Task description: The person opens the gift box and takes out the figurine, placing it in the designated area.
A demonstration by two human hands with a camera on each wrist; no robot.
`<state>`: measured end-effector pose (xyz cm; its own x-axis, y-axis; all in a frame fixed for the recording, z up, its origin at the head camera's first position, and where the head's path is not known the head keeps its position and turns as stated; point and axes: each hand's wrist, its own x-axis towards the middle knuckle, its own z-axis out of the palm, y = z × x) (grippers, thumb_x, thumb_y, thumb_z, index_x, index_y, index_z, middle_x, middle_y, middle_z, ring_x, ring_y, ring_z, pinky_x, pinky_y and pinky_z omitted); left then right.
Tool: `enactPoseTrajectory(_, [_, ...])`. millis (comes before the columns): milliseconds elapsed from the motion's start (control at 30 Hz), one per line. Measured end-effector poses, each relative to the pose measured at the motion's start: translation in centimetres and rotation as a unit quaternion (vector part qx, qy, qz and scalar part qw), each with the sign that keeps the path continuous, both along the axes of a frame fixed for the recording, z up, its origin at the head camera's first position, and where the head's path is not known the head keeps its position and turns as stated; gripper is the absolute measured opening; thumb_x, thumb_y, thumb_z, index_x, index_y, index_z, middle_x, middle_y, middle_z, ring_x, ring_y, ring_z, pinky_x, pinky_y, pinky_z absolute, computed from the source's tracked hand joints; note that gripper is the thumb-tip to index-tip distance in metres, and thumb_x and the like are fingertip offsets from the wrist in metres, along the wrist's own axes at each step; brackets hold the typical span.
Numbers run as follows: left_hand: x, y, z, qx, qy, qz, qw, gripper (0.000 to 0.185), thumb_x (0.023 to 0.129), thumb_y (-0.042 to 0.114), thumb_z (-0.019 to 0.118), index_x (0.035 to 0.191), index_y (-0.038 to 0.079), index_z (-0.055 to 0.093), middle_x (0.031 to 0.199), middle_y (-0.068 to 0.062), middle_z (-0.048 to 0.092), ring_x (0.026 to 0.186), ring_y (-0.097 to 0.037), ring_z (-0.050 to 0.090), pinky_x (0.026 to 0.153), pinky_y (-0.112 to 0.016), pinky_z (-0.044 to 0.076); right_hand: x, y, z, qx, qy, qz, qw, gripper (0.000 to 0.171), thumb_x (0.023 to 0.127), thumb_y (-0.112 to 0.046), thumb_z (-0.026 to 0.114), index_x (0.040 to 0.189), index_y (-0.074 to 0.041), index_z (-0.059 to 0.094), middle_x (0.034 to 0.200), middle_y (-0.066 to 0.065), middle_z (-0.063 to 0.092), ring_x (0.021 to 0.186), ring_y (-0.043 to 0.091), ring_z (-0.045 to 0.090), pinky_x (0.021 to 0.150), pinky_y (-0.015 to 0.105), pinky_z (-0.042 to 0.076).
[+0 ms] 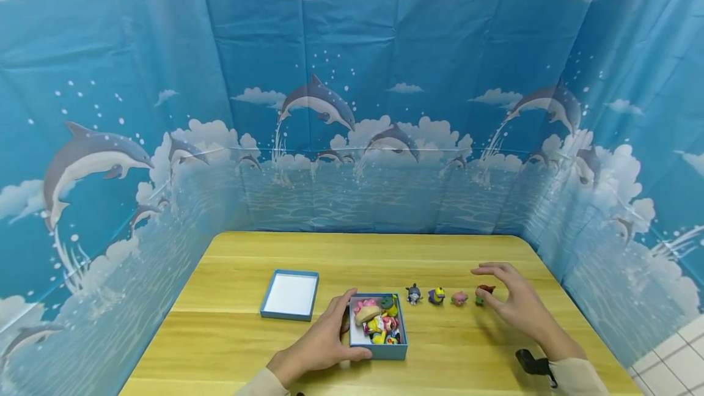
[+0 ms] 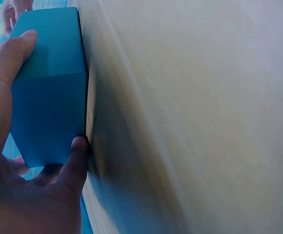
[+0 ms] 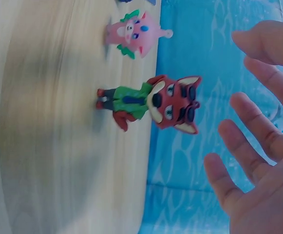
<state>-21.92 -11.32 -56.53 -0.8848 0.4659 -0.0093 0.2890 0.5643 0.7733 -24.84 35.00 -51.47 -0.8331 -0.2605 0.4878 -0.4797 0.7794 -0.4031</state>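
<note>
left hand [image 1: 324, 341] gripping blue box [image 1: 385, 350] | right hand [image 1: 514, 304] spread wide, empty, beside fox figure [image 1: 483, 293] | risk: fingers brushing it, toppling pink figure [image 1: 459, 298] to its left

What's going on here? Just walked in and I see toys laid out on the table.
A person's left hand grips a blue box full of small figures. Their right hand hovers open beside a fox figure, not touching it. It ends a row with three others, including a pink figure. The box lid lies nearby.

blue dolphin curtain [image 1: 352, 109] — wooden table [image 1: 247, 335] — white floor tiles [image 1: 673, 359].
</note>
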Motion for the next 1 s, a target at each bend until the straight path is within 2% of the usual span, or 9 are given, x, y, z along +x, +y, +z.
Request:
enactPoseTrajectory(233, [0.1, 0.0, 0.2, 0.002, -0.004, 0.000, 1.0000, 0.131, 0.092, 0.068, 0.095, 0.189, 0.027, 0.016, 0.184, -0.013, 0.040, 0.160, -0.032, 0.056, 0.131, -0.062, 0.050, 0.3, -1.4, 1.0, 0.025, 0.039, 0.017, 0.999, 0.050, 0.094, -0.003, 0.096, 0.139, -0.017, 0.081, 0.143, 0.016, 0.076, 0.129, 0.041, 0.070, 0.100, 0.061, 0.058])
enactPoseTrajectory(433, [0.1, -0.1, 0.6, 0.000, 0.005, -0.004, 1.0000, 0.131, 0.093, 0.067, 0.095, 0.189, 0.027, 0.016, 0.183, -0.013, 0.041, 0.157, -0.031, 0.058, 0.130, -0.060, 0.051, 0.8, -2.7, 2.1, 0.042, 0.043, 0.027, 0.998, 0.050, 0.094, -0.004, 0.097, 0.139, -0.018, 0.081, 0.142, 0.012, 0.077, 0.129, 0.040, 0.073, 0.099, 0.066, 0.060])
enactPoseTrajectory(533, [0.1, 0.0, 0.8, 0.000, 0.007, -0.007, 0.9999, 0.131, 0.093, 0.067, 0.095, 0.189, 0.026, 0.016, 0.182, -0.014, 0.041, 0.157, -0.032, 0.059, 0.130, -0.061, 0.052, 1.0, -3.3, 2.5, 0.046, 0.044, 0.032, 0.997, 0.051, 0.093, -0.007, 0.098, 0.140, -0.018, 0.081, 0.142, 0.012, 0.077, 0.129, 0.040, 0.073, 0.098, 0.064, 0.062])
enactPoseTrajectory(667, [0.1, 0.1, 0.8, 0.000, 0.005, -0.002, 1.0000, 0.131, 0.093, 0.067, 0.095, 0.189, 0.026, 0.015, 0.183, -0.013, 0.041, 0.159, -0.033, 0.057, 0.131, -0.062, 0.050, 1.0, -4.0, 2.9, 0.043, 0.044, 0.052, 0.997, 0.050, 0.094, -0.008, 0.097, 0.141, -0.018, 0.081, 0.142, 0.013, 0.076, 0.120, 0.032, 0.073, 0.084, 0.042, 0.064])
enactPoseTrajectory(733, [0.1, 0.1, 0.7, 0.001, 0.004, 0.001, 1.0000, 0.131, 0.093, 0.066, 0.095, 0.189, 0.027, 0.015, 0.184, -0.013, 0.040, 0.160, -0.033, 0.056, 0.131, -0.063, 0.050, 1.1, -4.4, 2.9, 0.040, 0.043, 0.065, 0.996, 0.050, 0.095, -0.007, 0.097, 0.141, -0.018, 0.080, 0.141, 0.014, 0.076, 0.114, 0.028, 0.072, 0.076, 0.031, 0.059])
enactPoseTrajectory(800, [0.2, 0.1, 0.7, 0.001, 0.003, 0.000, 1.0000, 0.131, 0.093, 0.067, 0.095, 0.189, 0.026, 0.015, 0.184, -0.013, 0.040, 0.160, -0.033, 0.056, 0.131, -0.063, 0.050, 1.2, -4.8, 3.0, 0.038, 0.045, 0.075, 0.995, 0.050, 0.094, -0.004, 0.096, 0.140, -0.017, 0.080, 0.140, 0.015, 0.076, 0.110, 0.025, 0.071, 0.071, 0.026, 0.055])
enactPoseTrajectory(867, [0.2, 0.1, 0.7, 0.003, 0.003, -0.001, 1.0000, 0.131, 0.093, 0.067, 0.095, 0.189, 0.026, 0.016, 0.184, -0.013, 0.040, 0.160, -0.033, 0.056, 0.131, -0.063, 0.050, 1.3, -5.2, 3.1, 0.042, 0.054, 0.082, 0.994, 0.050, 0.094, -0.003, 0.096, 0.139, -0.016, 0.080, 0.138, 0.014, 0.076, 0.110, 0.025, 0.071, 0.072, 0.027, 0.054])
enactPoseTrajectory(1000, [0.2, 0.1, 0.5, 0.004, 0.006, -0.002, 1.0000, 0.131, 0.093, 0.068, 0.095, 0.189, 0.025, 0.016, 0.184, -0.013, 0.040, 0.160, -0.033, 0.056, 0.131, -0.063, 0.050, 1.4, -6.3, 3.3, 0.054, 0.079, 0.089, 0.991, 0.051, 0.092, 0.000, 0.096, 0.137, -0.018, 0.081, 0.136, 0.010, 0.078, 0.115, 0.027, 0.074, 0.081, 0.037, 0.060])
